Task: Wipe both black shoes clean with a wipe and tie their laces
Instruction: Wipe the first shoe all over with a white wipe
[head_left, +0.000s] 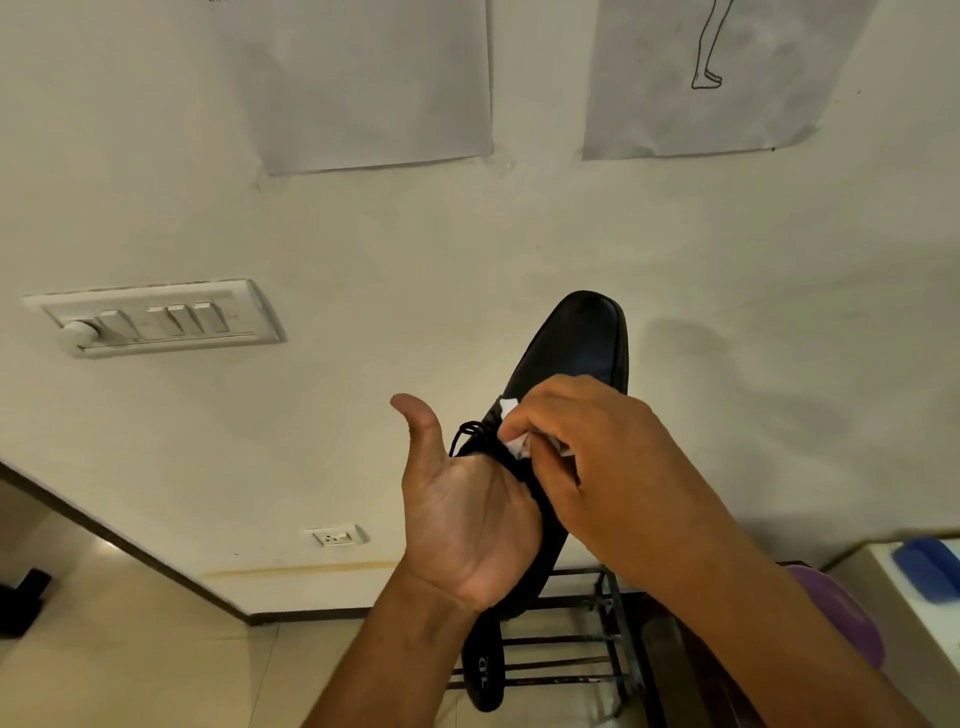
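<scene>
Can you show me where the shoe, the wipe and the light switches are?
shoe (576, 343): head view, on the toe top.
wipe (517, 448): head view, on the white bit under the right hand's fingers.
switches (156, 319): head view, on the wall plate's middle.

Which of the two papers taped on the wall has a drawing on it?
The right-hand paper: it shows a line drawing of a leg and foot. The left-hand paper looks blank apart from its cut-off top edge.
</scene>
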